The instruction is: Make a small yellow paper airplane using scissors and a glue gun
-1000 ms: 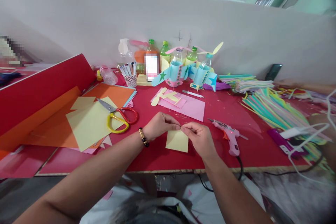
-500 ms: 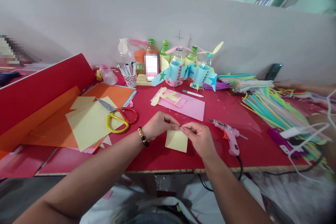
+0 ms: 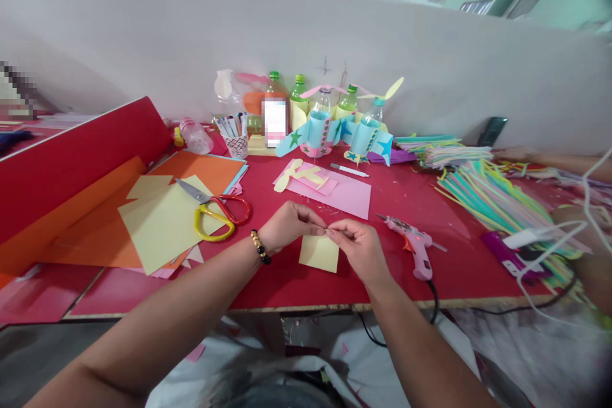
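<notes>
Yellow paper square (image 3: 318,257): near the middle of the worktop's (image 3: 268,290) front edge, close to the body, maybe for easy looking. Toward the left edge, big scissors (image 3: 205,205) on top of a bigger yellow sheet (image 3: 153,236), perhaps to keep it flat. Next, left hand (image 3: 287,227) with thumb and finger pinched closed, seemingly on the square's top edge; too tiny to be sure. Behind, pink paper (image 3: 354,196) with yellow cut shapes (image 3: 285,177) on it, likely out of the way. Then right hand (image 3: 359,245), pinched the same way, tips touching, probably to hold one little spot steady. Last, toward the right edge, pink glue gun (image 3: 415,245) on its side, tip turned away, perhaps for safety.
</notes>
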`<move>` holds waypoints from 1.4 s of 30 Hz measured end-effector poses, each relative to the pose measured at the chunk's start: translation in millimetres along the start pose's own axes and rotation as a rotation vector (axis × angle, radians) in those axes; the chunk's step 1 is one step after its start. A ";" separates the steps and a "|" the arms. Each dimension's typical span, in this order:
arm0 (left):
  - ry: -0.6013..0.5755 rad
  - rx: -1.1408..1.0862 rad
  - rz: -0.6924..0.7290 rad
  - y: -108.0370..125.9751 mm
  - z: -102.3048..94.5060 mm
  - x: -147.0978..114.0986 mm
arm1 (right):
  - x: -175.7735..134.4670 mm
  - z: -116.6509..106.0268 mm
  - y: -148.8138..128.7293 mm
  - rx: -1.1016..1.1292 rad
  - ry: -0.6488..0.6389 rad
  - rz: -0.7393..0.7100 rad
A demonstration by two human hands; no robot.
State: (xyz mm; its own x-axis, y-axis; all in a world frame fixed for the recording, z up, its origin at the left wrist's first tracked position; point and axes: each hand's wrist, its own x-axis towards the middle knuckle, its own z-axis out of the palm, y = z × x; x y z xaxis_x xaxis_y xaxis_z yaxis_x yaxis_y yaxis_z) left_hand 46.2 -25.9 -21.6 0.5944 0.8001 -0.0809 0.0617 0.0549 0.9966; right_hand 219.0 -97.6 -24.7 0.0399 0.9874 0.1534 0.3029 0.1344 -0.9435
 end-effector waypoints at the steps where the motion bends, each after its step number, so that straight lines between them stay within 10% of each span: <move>1: 0.004 0.008 0.002 1.2 0.3 -0.2 | 0.1 0.3 0.1 -0.007 0.000 -0.002; 42: 0.045 -0.077 -0.066 3.5 3.4 -0.5 | -1.7 -2.7 3.4 0.037 0.018 -0.060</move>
State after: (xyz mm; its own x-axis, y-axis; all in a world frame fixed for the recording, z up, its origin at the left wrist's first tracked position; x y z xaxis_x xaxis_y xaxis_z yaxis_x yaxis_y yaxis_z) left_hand 48.8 -28.2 -18.1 0.5544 0.8191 -0.1477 0.0370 0.1531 0.9875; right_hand 222.6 -99.0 -27.4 0.0403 0.9757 0.2152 0.2699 0.1968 -0.9426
